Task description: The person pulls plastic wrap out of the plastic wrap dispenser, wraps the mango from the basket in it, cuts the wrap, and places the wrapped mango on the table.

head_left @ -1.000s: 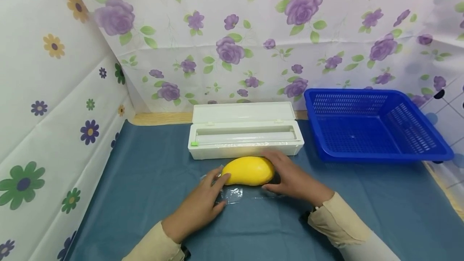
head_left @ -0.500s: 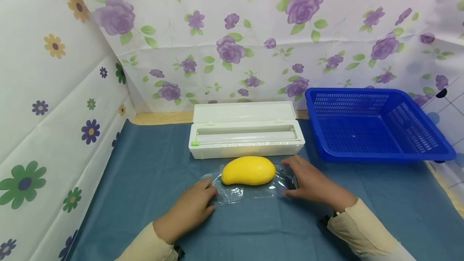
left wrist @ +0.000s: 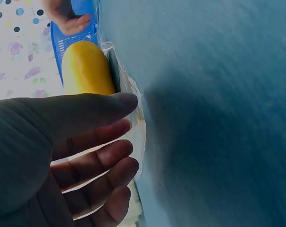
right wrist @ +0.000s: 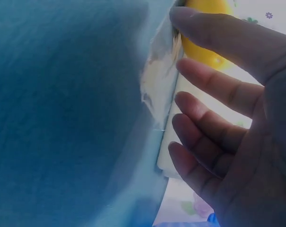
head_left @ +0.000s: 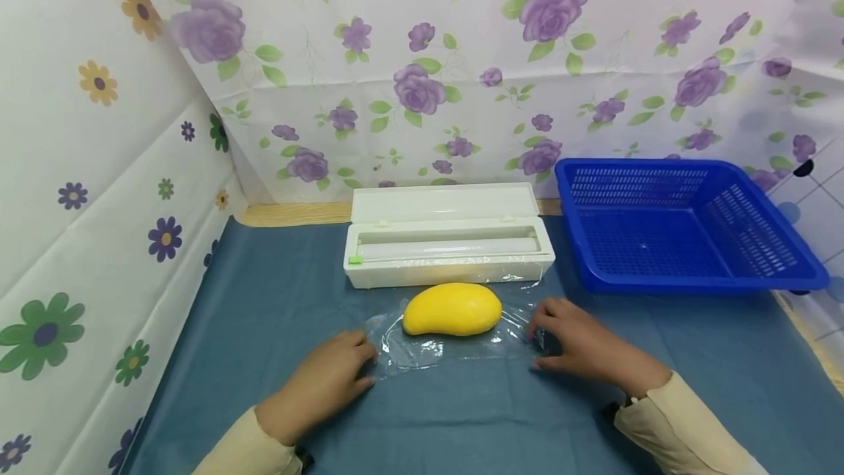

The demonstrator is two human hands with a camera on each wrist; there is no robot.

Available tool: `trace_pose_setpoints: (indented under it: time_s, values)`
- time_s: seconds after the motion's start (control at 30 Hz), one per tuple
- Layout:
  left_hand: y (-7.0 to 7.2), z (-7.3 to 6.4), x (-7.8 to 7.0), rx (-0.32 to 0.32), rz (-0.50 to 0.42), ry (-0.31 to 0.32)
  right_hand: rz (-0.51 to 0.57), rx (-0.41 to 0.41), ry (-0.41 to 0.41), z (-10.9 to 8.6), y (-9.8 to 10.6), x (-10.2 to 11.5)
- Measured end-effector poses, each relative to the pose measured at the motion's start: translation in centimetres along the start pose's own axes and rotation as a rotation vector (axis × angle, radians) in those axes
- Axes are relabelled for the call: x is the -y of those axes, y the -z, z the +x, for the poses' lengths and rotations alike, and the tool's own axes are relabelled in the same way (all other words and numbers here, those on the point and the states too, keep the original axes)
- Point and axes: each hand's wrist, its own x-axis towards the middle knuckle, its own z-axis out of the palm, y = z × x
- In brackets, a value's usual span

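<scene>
Head view: here's the whole spread, laid out from above! The mango (head_left: 452, 309) lies on clear film (head_left: 405, 354), the film on the blue cloth (head_left: 283, 299). Right behind sits the white box (head_left: 422, 275), lid back, a roll (head_left: 448, 247) inside and a green tab (head_left: 355, 260) at one end. Over on the right, the blue basket (head_left: 699, 284).

Left wrist view: and here come the inner sides of the left hand's (head_left: 323, 383) fingers, hidden from above. Past the thumb, the near end of the mango; further off, the right hand (head_left: 580, 343), part of the basket and a spotted wall (left wrist: 20, 21).

Right wrist view: only part of the mango shows, beyond the thumb, but the film's ragged edge is up close by the fingertips.

Left hand: low at the film's left edge, fingers loosely bent, thumb standing clear of them, nothing gripped. Touching the film? Can't tell.

Right hand: mirrors it at the film's right end, fingers spread and softly curved, thumb apart, no grip. Contact there, can't tell either.

Mango: a second ago both hands were on its ends; now they're off, out to either side, and it lies in the same spot!

Film: more of it shows now, glossy on both sides of the mango.
</scene>
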Motion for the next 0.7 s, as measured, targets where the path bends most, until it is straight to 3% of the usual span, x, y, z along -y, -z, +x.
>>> trace_pose_setpoints:
  time_s: [0.23, 0.57, 0.7]
  values:
    - [-0.4, -0.1, 0.3, 0.020, 0.005, -0.012, 0.022, 0.067, -0.036, -0.4, -0.1, -0.2]
    - [-0.8, -0.1, 0.3, -0.026, -0.032, -0.071, 0.035, -0.034, 0.056, -0.9, -1.2, -0.7]
    - [-0.9, -0.1, 0.2, -0.054, -0.027, -0.090, 0.032, -0.023, 0.033, -1.0, -1.4, -0.8]
